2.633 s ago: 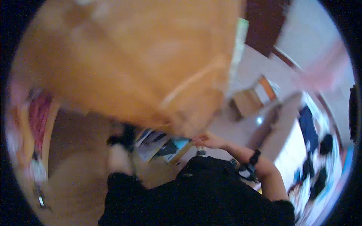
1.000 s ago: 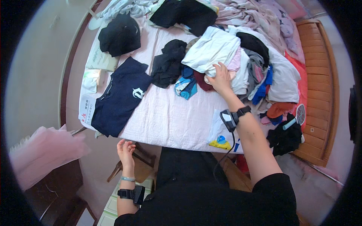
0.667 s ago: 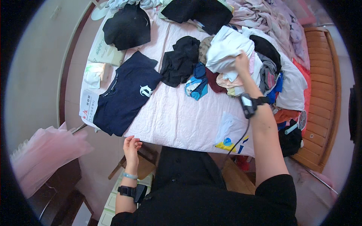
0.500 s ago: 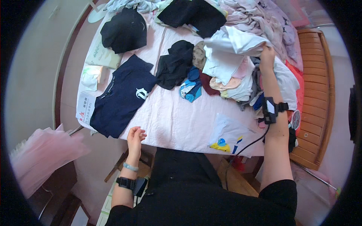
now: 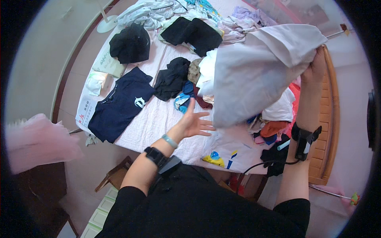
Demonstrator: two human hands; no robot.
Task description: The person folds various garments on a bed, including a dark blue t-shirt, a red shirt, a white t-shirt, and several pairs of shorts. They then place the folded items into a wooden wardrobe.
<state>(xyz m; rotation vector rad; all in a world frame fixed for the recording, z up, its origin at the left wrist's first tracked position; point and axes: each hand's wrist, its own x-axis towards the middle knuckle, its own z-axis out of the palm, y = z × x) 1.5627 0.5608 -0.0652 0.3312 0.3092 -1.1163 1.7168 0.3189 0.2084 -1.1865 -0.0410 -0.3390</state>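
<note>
My right hand (image 5: 314, 65), raised at the right over the bed, is closed on the edge of a white cloth garment (image 5: 258, 75). The garment hangs spread out in the air, and its exact kind does not show. Fingers spread, my left hand (image 5: 195, 123) reaches toward the garment's lower left corner and holds nothing. Behind and under the hanging cloth lies a pile of mixed clothes, partly hidden, with a white piece (image 5: 278, 107) and a rust-coloured piece (image 5: 274, 128) showing. A white garment with a yellow and blue print (image 5: 228, 152) lies at the bed's near edge.
A navy T-shirt (image 5: 119, 107) lies flat at the left of the bed. Black garments (image 5: 172, 77) sit mid-bed, with folded dark clothes (image 5: 194, 33) farther back. A wooden headboard (image 5: 326, 119) borders the right side. Pink tulle (image 5: 43, 142) stands at the left.
My right hand has lifted the white garment off the pile, up and to the right, unfolding it. My left hand has moved right toward it and opened. The view has shifted slightly.
</note>
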